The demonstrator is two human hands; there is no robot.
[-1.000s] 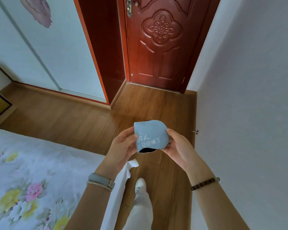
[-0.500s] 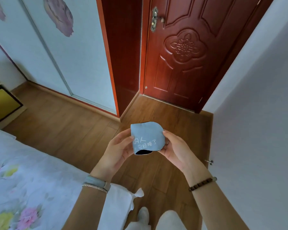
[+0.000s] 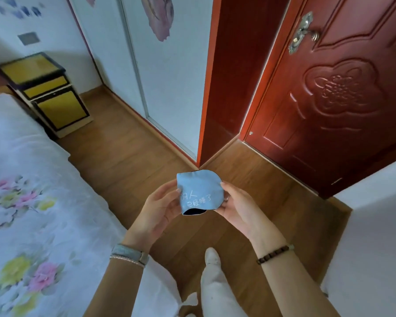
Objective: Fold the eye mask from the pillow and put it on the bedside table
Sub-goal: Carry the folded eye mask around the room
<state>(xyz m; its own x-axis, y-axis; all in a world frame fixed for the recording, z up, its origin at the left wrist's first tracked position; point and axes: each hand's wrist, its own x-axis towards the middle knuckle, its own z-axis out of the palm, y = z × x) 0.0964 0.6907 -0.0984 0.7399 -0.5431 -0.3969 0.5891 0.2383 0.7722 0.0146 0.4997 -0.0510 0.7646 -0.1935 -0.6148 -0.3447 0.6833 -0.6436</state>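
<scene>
A light blue eye mask (image 3: 199, 191) with white lettering is folded in half, its dark inner side showing at the bottom edge. I hold it up in front of me over the wooden floor. My left hand (image 3: 158, 209) pinches its left edge and my right hand (image 3: 238, 207) grips its right edge. The yellow bedside table (image 3: 44, 88) with black trim stands far to the upper left, beside the head of the bed. The pillow is out of view.
A bed with a floral white cover (image 3: 32, 202) fills the left side. A red wooden door (image 3: 329, 99) is ahead on the right, white wardrobe panels (image 3: 165, 76) ahead in the middle. A white wall (image 3: 375, 236) is close on my right. Wooden floor (image 3: 124, 152) runs between bed and wardrobe.
The view has swung left, bringing the yellow bedside table into sight. Both hands keep the same hold on the folded mask.
</scene>
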